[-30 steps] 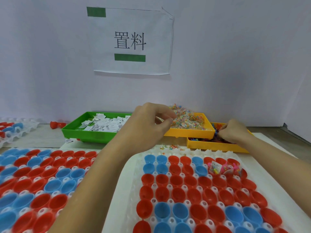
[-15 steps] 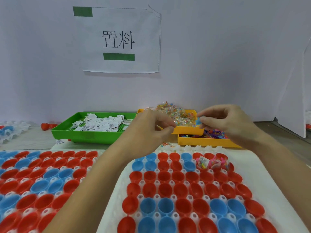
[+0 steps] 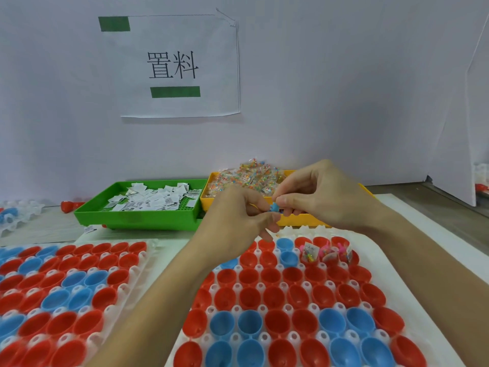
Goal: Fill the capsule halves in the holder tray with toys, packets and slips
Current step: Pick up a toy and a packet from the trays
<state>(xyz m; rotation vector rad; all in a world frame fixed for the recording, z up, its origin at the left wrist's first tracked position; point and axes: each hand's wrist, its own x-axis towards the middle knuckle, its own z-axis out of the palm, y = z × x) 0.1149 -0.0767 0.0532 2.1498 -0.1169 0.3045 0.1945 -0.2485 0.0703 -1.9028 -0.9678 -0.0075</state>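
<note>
A white holder tray [image 3: 304,230] lies in front of me, packed with red and blue capsule halves [image 3: 277,300]. Three halves in its far right corner hold packets and toys [image 3: 326,254]. Above the tray's far edge my left hand [image 3: 238,215] and my right hand [image 3: 317,197] meet. Both pinch a small blue toy [image 3: 274,207] between their fingertips. My left hand also seems to hold something yellow, mostly hidden by its fingers.
A green bin [image 3: 137,221] of white paper slips stands behind the tray. To its right is a yellow bin [image 3: 299,221] heaped with clear packets [image 3: 246,178]. A second holder tray [image 3: 124,287] of capsule halves lies at the left. A paper sign [image 3: 180,64] hangs on the wall.
My right hand left the toy bin and came to my left hand with a blue toy. Both hands now hold it together. The view has shifted slightly.
</note>
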